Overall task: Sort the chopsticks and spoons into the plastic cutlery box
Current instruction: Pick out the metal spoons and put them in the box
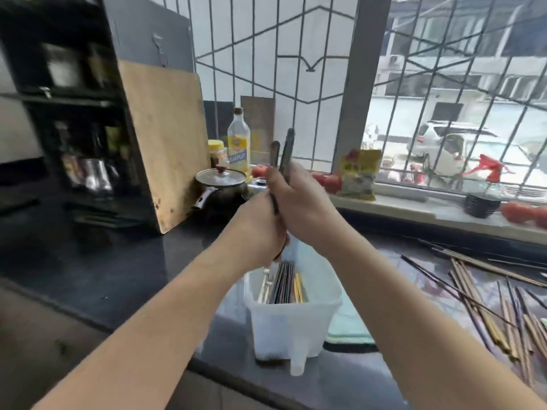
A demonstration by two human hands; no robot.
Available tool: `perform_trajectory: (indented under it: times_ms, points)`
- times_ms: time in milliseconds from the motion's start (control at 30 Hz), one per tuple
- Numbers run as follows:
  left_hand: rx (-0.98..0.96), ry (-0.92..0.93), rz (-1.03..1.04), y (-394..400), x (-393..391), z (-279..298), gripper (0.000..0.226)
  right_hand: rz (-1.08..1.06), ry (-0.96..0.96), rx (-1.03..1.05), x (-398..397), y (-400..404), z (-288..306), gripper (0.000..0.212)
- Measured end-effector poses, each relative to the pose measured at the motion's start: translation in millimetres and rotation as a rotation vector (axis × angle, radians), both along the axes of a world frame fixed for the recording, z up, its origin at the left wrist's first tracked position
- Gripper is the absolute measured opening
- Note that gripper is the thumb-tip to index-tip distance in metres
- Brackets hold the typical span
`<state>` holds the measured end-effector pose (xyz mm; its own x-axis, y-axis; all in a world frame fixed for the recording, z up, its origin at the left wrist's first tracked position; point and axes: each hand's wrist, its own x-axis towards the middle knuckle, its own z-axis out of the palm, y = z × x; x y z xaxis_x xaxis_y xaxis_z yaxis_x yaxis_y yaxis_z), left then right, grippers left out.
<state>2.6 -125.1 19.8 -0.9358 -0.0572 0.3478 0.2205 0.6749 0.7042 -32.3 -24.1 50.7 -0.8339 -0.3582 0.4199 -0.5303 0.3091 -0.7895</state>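
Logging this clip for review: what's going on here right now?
A person holds a few dark chopsticks upright in both hands, the left hand and the right hand, just above the plastic cutlery box, which already holds some. More loose chopsticks lie on the counter to the right.

A dark countertop [124,261] is seen running below a barred window [275,54]. A wooden cutting board [165,143] is leaned upright against a black shelf unit [68,119] at the left. Just beside the board, a dark pot [220,189] covered by a glass lid is placed, and behind it an oil bottle [239,140] and a yellow-capped jar [217,152] are stood. On the sill, a yellow packet [359,174], a red spray bottle [488,173], a black ribbed cup [482,205] and red tomatoes [524,213] are set. A pale green cloth [349,324] is laid on the counter.
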Motion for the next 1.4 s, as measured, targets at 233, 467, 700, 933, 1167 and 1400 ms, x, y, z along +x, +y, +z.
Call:
perform_trajectory:
  times_ms: [233, 467, 700, 933, 1167, 1400]
  points:
    - [0.614, -0.056, -0.255, -28, -4, -25, 0.024, 0.323, -0.364, -0.328, -19, 10, -34, 0.032]
    - [0.671, -0.096, -0.355, -16, -12, -45, 0.030, 0.280, -0.290, -0.273, -26, 26, -38, 0.026]
    - [0.658, -0.022, -0.330, -15, -8, -47, 0.027, 0.153, -0.228, -0.227, -20, 20, -37, 0.027]
    - [0.726, 0.050, -0.327, -12, -4, -46, 0.020, 0.076, -0.218, -0.239, -10, 20, -31, 0.026]
    - [0.783, -0.003, -0.141, -12, -15, -51, 0.023, -0.330, 0.068, -0.280, -9, 32, -23, 0.020]
    - [0.783, 0.020, -0.053, -14, -25, -57, 0.025, -0.322, 0.098, 0.506, -46, 31, -30, 0.006]
